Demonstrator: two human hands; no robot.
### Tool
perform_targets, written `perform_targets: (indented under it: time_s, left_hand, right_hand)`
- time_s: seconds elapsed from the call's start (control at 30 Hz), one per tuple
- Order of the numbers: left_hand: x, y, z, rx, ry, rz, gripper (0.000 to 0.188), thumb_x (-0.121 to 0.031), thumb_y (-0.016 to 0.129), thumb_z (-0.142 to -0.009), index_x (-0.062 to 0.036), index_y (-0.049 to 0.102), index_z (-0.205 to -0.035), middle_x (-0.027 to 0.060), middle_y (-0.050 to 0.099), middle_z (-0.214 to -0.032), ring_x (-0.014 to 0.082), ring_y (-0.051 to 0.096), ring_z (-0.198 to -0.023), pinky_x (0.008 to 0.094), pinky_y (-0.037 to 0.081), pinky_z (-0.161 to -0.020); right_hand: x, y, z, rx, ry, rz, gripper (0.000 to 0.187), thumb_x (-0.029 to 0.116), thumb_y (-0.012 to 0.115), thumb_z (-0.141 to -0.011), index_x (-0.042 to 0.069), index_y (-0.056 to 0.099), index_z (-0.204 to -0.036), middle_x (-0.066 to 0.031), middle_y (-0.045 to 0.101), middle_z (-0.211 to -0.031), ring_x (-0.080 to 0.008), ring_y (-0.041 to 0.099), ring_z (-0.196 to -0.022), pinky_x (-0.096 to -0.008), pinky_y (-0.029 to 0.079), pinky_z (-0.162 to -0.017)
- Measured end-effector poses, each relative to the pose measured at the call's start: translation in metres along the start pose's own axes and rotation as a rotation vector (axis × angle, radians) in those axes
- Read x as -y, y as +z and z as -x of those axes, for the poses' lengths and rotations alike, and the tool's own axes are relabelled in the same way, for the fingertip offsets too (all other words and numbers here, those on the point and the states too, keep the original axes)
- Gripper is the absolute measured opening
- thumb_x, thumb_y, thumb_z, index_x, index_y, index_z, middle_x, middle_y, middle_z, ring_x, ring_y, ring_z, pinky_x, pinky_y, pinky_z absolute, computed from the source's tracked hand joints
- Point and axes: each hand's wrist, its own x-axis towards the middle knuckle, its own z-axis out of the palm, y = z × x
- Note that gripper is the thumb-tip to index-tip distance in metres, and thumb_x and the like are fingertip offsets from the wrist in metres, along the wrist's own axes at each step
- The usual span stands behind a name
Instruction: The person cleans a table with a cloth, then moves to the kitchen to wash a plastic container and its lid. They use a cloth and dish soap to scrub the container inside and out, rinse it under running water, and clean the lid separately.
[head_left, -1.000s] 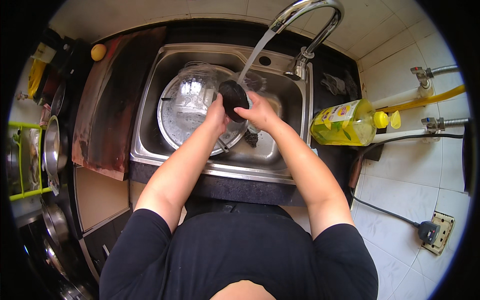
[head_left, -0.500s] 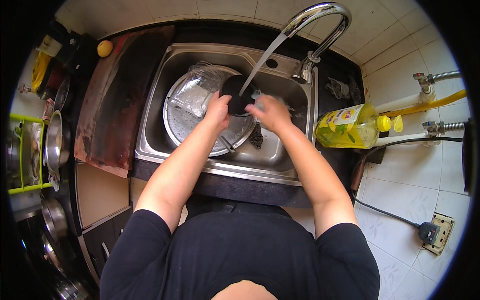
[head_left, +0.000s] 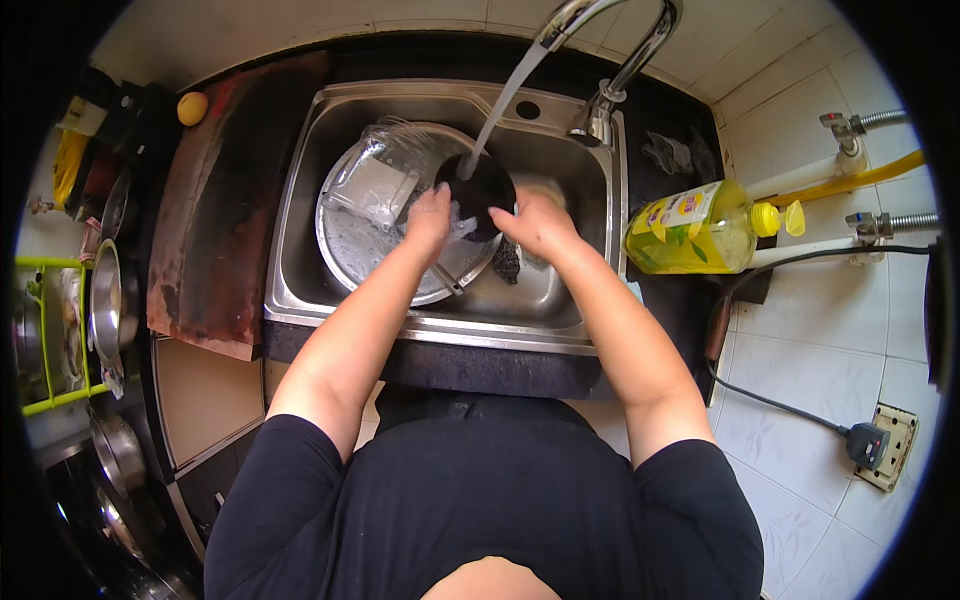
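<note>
Round black dish (head_left: 488,190): held between two bare hands, above the right side of a round metal basin (head_left: 350,255) in a stainless-steel sink (head_left: 480,335). Left hand (head_left: 428,222) at the left edge, close against the side, with a pale blur (head_left: 460,224) by the fingers, water or plastic, impossible to tell. Right hand (head_left: 542,225) at the right edge, thumb over the near right part, remaining fingers partly hidden along the side. Grip no wider than the dish, between both hands; hold on the underside hidden. Directly onto the dish's upper part, a stream of water (head_left: 502,105) from the chrome faucet (head_left: 598,118). Left of the grip, in the basin, a clear plastic container (head_left: 375,185). Just below the right thumb, a dark mesh scrubber (head_left: 507,262). Right of the sink, on the counter, a yellow detergent bottle (head_left: 695,230), lying on its side, cap flipped up.
</note>
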Motion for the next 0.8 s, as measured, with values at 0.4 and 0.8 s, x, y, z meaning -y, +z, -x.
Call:
perform_targets:
  time_s: [0.4,0.8]
  left_hand:
    - [-0.018,0.001,0.014,0.331,-0.237,0.607,0.028,-0.014,0.042,-0.092,-0.0058,0.041,-0.118,0.0142,0.053,-0.113,0.0283,0.058,-0.097,0.0455,0.053,-0.073]
    - [-0.016,-0.014,0.048,-0.005,0.131,0.160,0.037,-0.015,0.055,-0.083,0.0039,0.043,-0.113,0.0149,0.056,-0.106,0.0203,0.057,-0.088,0.0300,0.046,-0.078]
  right_hand:
    - [-0.079,0.022,-0.014,-0.466,-0.051,0.139,0.056,0.052,0.045,-0.085,0.001,0.059,-0.105,-0.0193,0.060,-0.105,-0.0322,0.058,-0.095,-0.0363,0.045,-0.079]
    - [-0.031,0.089,-0.064,0.056,0.559,-1.285,0.029,0.014,0.058,-0.084,0.005,0.049,-0.110,-0.0108,0.060,-0.093,-0.0242,0.062,-0.076,-0.0419,0.053,-0.055]
